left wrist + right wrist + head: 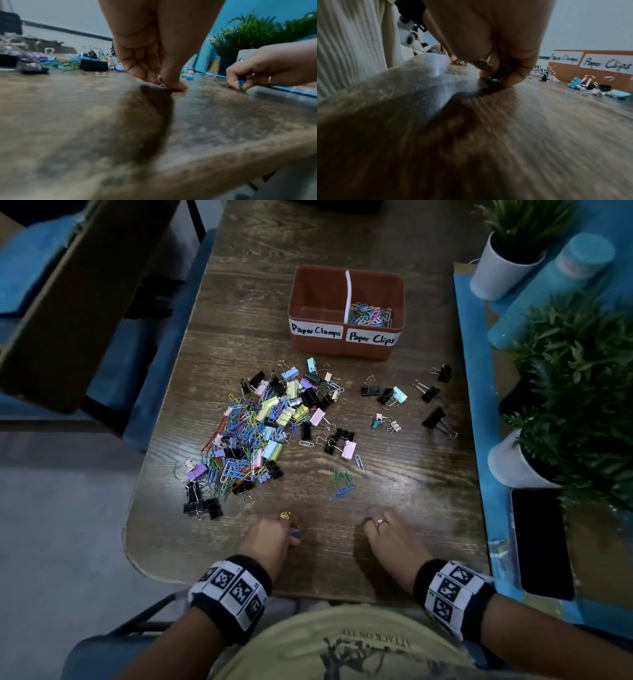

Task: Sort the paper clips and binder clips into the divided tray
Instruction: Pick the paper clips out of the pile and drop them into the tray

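A brown divided tray [346,345] stands at the table's far side. Its right half, labelled Paper Clips, holds coloured paper clips [370,314]; the left half, labelled Paper Clamps, looks empty. A mixed pile of paper clips and binder clips [253,433] lies left of centre. Several loose binder clips [394,396] lie to its right. My left hand [291,534] pinches a few paper clips [164,85] against the table near the front edge. My right hand [368,527] is beside it, pinching green and blue paper clips [496,78] on the wood.
Green and blue paper clips [344,479] lie loose ahead of my right hand. Two potted plants [503,272] [517,463], a teal bottle [582,254] and a dark phone [541,542] sit on the blue shelf at right. A cardboard box [68,302] stands at left.
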A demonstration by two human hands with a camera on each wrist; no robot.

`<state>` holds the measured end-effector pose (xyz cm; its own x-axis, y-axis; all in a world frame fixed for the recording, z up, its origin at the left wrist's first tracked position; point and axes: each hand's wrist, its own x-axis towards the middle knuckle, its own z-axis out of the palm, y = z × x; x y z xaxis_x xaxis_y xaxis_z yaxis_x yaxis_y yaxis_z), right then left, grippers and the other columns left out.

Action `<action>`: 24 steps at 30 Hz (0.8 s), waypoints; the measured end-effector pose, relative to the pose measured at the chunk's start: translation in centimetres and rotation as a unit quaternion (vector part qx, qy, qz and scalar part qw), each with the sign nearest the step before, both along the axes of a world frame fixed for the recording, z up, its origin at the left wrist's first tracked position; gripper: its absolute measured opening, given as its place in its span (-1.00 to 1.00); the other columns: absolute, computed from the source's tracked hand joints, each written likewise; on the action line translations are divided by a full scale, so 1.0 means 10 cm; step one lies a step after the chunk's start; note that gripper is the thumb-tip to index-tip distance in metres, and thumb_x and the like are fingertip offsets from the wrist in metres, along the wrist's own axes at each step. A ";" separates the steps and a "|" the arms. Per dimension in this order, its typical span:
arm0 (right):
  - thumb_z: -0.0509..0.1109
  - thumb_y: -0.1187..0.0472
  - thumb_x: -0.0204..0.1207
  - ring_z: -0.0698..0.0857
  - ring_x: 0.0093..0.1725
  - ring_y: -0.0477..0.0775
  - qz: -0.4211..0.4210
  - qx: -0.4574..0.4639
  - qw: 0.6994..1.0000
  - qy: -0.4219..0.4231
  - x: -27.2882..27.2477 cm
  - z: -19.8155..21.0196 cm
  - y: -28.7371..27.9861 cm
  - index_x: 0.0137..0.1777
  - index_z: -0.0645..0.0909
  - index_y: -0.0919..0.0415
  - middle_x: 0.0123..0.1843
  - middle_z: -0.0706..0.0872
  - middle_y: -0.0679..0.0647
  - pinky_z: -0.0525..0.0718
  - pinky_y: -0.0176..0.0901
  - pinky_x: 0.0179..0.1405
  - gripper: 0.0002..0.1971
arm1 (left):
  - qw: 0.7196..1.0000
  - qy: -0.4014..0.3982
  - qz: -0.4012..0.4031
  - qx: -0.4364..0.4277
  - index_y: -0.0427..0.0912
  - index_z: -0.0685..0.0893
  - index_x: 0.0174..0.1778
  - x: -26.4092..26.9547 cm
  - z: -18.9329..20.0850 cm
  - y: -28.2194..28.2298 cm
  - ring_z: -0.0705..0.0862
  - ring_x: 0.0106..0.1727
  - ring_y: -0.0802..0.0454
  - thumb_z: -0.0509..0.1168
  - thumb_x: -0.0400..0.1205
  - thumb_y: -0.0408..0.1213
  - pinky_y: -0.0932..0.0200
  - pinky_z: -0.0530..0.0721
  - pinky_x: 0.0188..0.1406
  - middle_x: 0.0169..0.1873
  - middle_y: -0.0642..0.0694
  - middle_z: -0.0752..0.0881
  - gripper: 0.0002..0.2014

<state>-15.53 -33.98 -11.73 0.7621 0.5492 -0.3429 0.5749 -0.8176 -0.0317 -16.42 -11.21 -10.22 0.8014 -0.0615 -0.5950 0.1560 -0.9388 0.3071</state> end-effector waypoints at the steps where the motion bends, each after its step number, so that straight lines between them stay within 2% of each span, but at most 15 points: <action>1: 0.05 0.35 0.28 0.68 -0.31 0.18 -0.002 -0.006 1.000 0.000 0.00 -0.01 0.01 -0.20 0.62 0.30 -0.24 0.73 0.25 0.74 -0.07 -0.36 -0.71 | 1.000 0.001 -0.016 0.013 -0.19 0.62 0.23 -0.01 0.01 0.00 0.68 0.21 -0.06 0.22 0.65 -0.30 0.14 0.58 0.20 0.13 -0.12 0.75 -0.75; 3: 0.07 0.36 0.27 0.67 -0.35 0.19 0.008 -0.015 1.000 0.014 0.01 0.00 0.03 -0.16 0.48 0.34 -0.26 0.72 0.27 0.73 -0.10 -0.44 -0.79 | 0.998 -0.006 -0.050 0.025 -0.21 0.61 0.24 -0.02 0.03 -0.03 0.64 0.25 -0.04 0.17 0.65 -0.34 0.13 0.54 0.27 0.23 -0.12 0.64 -0.73; 4: 0.16 0.36 0.26 0.67 -0.36 0.18 0.016 -0.003 0.999 0.034 0.03 0.03 0.03 -0.17 0.45 0.33 -0.28 0.72 0.26 0.73 -0.14 -0.46 -0.86 | 0.997 -0.013 -0.070 0.034 -0.22 0.60 0.27 -0.03 0.04 -0.04 0.60 0.28 -0.04 0.16 0.65 -0.37 0.12 0.52 0.32 0.27 -0.14 0.58 -0.71; 6: 0.48 0.39 0.17 0.69 -0.31 0.18 -0.019 0.038 0.996 0.077 0.13 0.13 0.04 -0.19 0.55 0.32 -0.26 0.70 0.23 0.70 -0.17 -0.43 -0.78 | 0.993 -0.035 -0.100 0.056 -0.26 0.57 0.30 -0.03 0.09 -0.07 0.54 0.31 -0.07 0.15 0.64 -0.42 0.10 0.50 0.36 0.32 -0.16 0.49 -0.69; 7: 0.50 0.42 0.24 0.68 -0.23 0.20 -0.056 0.072 0.990 0.111 0.22 0.16 0.03 -0.11 0.60 0.34 -0.19 0.68 0.24 0.64 -0.17 -0.34 -0.78 | 0.991 -0.041 -0.111 0.066 -0.29 0.56 0.30 -0.03 0.12 -0.09 0.52 0.32 -0.08 0.14 0.65 -0.44 0.10 0.49 0.37 0.33 -0.17 0.47 -0.69; 9: 0.23 0.47 0.49 0.57 -0.04 0.16 -0.131 0.106 0.978 0.121 0.46 0.19 0.00 0.11 0.56 0.36 -0.01 0.58 0.25 0.41 -0.23 -0.12 -0.78 | 0.986 -0.049 -0.135 0.082 -0.31 0.53 0.31 0.00 0.18 -0.12 0.46 0.37 -0.12 0.09 0.66 -0.46 0.09 0.43 0.40 0.36 -0.19 0.45 -0.69; 10: 0.16 0.52 0.48 0.56 0.01 0.14 -0.175 0.126 0.970 0.114 0.61 0.18 0.01 0.11 0.54 0.34 0.04 0.58 0.26 0.34 -0.26 -0.11 -0.73 | 0.984 -0.053 -0.148 0.086 -0.30 0.52 0.33 0.02 0.19 -0.14 0.43 0.40 -0.13 0.09 0.66 -0.47 0.09 0.39 0.42 0.37 -0.20 0.45 -0.67; 13: 0.19 0.58 0.48 0.62 0.05 0.11 -0.295 0.195 0.933 0.068 0.98 0.20 0.12 0.07 0.58 0.34 0.10 0.65 0.28 0.33 -0.42 -0.12 -0.73 | 0.978 -0.063 -0.175 0.096 -0.26 0.52 0.33 0.14 0.25 -0.20 0.42 0.41 -0.13 0.13 0.65 -0.46 0.04 0.36 0.44 0.36 -0.21 0.48 -0.67; 16: 0.23 0.51 0.54 0.67 0.09 0.08 -0.321 0.209 0.918 0.100 1.12 0.23 0.23 0.17 0.59 0.38 0.13 0.67 0.26 0.35 -0.52 -0.22 -0.75 | 0.988 -0.039 -0.139 0.059 -0.27 0.53 0.33 0.34 0.22 -0.31 0.50 0.34 -0.11 0.16 0.67 -0.42 0.06 0.49 0.39 0.29 -0.20 0.54 -0.70; 19: 0.29 0.48 0.53 0.72 0.09 0.05 -0.323 0.228 0.912 0.113 1.10 0.23 0.32 0.16 0.66 0.31 0.12 0.73 0.22 0.52 -0.42 -0.08 -0.75 | 0.997 -0.044 -0.063 -0.020 -0.26 0.52 0.33 0.54 0.15 -0.44 0.63 0.22 -0.01 0.19 0.64 -0.44 0.09 0.63 0.26 0.24 -0.18 0.61 -0.68; 21: 0.38 0.42 0.50 0.73 0.06 0.06 -0.306 0.246 0.914 0.103 1.05 0.21 0.35 0.09 0.73 0.25 0.07 0.77 0.17 0.49 -0.44 -0.01 -0.79 | 0.997 -0.070 -0.027 -0.036 -0.29 0.57 0.23 0.64 0.13 -0.54 0.68 0.16 0.01 0.22 0.64 -0.41 0.12 0.68 0.17 0.17 -0.18 0.67 -0.75; 24: 0.43 0.42 0.46 0.71 0.07 0.13 -0.263 0.264 0.921 0.116 1.00 0.22 0.37 0.05 0.77 0.27 0.05 0.78 0.19 0.44 -0.44 0.05 -0.80 | 0.998 -0.064 0.001 -0.018 -0.33 0.59 0.15 0.77 0.15 -0.63 0.71 0.12 -0.02 0.27 0.64 -0.36 0.16 0.69 0.06 0.09 -0.18 0.72 -0.80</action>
